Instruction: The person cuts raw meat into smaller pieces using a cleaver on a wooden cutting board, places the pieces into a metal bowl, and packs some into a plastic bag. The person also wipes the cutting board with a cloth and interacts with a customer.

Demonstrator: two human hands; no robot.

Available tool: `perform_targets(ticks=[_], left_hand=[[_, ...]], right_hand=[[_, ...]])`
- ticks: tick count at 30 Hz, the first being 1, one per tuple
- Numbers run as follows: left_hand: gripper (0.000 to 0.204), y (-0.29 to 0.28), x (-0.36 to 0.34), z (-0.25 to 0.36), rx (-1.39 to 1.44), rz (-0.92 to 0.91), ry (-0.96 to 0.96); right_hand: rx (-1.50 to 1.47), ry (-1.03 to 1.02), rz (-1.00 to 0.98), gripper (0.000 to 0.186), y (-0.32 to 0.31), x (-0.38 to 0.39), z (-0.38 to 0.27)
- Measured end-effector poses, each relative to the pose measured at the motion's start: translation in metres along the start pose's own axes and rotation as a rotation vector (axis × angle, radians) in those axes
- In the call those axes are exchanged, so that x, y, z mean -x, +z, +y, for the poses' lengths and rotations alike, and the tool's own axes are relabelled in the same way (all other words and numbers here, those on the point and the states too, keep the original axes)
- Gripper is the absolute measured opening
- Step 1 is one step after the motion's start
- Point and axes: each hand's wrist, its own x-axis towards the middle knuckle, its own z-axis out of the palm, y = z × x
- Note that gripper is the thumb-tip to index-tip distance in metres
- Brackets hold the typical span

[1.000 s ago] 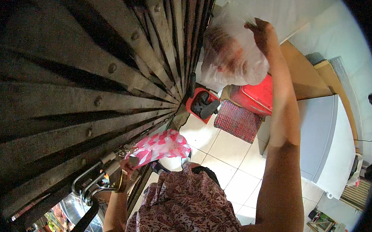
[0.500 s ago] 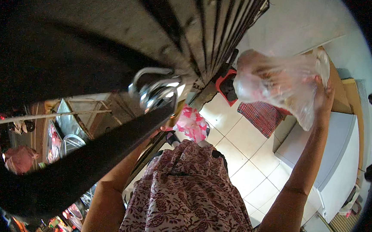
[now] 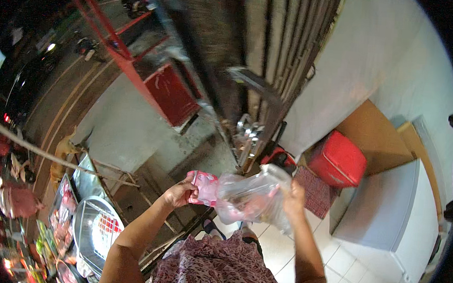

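Standing near a folding metal gate (image 3: 282,56), a person (image 3: 220,270) in patterned clothing faces a room where a grey-and-white cabinet (image 3: 377,207) and a red box (image 3: 339,161) sit to the right, probably tucked aside to spare walking room. Before the body is a filled clear plastic bag (image 3: 251,200), its edge bunched in the right grip (image 3: 295,196), seemingly to bear the weight; beside it, the left grip (image 3: 180,193) pinches a smaller pink-and-white bag (image 3: 206,188).

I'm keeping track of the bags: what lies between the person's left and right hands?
In the head view, the pink bag is at the left hand, and the clear plastic bag stretches from beside it to the right hand.
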Motion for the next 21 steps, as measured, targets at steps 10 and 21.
perform_targets(ticks=[10, 21], left_hand=[[0.029, 0.027, 0.083, 0.03, -0.044, -0.114, 0.006], [0.024, -0.036, 0.141, 0.063, -0.432, 0.091, 0.135]], right_hand=[[0.023, -0.303, 0.132, 0.02, 0.145, 0.043, 0.019], [-0.436, -0.288, -0.001, 0.015, 0.201, 0.004, 0.008]])
